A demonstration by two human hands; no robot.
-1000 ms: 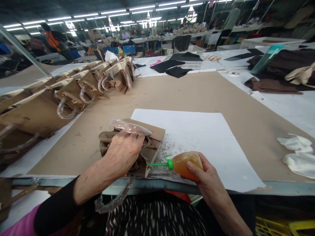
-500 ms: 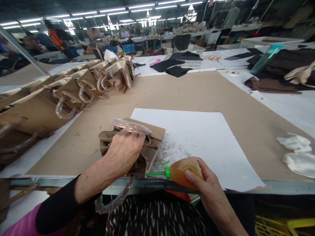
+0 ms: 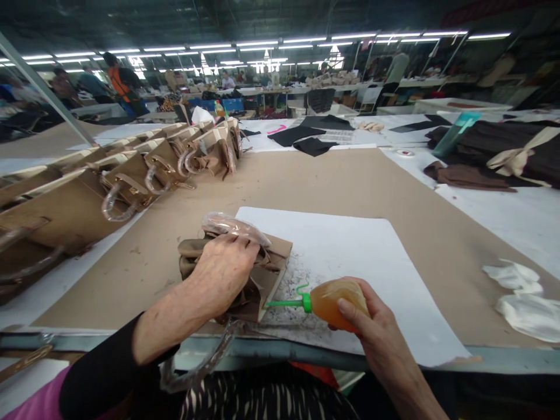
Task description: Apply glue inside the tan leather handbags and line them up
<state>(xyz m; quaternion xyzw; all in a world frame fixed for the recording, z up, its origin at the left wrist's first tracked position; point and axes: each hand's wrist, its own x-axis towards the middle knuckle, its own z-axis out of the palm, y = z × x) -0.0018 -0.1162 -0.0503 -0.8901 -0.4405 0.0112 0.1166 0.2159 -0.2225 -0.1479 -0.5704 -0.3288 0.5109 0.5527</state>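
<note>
A brown handbag [image 3: 273, 277] lies on its side at the front of the table, partly over a white paper sheet [image 3: 363, 256]. My left hand [image 3: 230, 268] is closed on the bag's folded upper part, just below a plastic-wrapped handle [image 3: 236, 226]; the fingertips are hidden. Another wrapped handle [image 3: 205, 361] hangs over the table's front edge. In my right hand [image 3: 378, 321] is a squeeze bottle [image 3: 336, 300] of amber liquid, held sideways. Its thin green nozzle [image 3: 284, 303] points left, with the tip at the bag's near edge; whether it touches I cannot tell.
Several brown handbags [image 3: 87, 192] with wrapped handles stand in rows on the left. Black pieces [image 3: 310, 131] lie at the back. Dark brown fabric [image 3: 494, 151] is piled at the right, and crumpled white material [image 3: 527, 303] lies nearer. People work in the background.
The view has tilted upward. My right hand has shifted the bottle slightly, so the nozzle tip sits a little farther up the bag's edge. My left hand keeps its grip.
</note>
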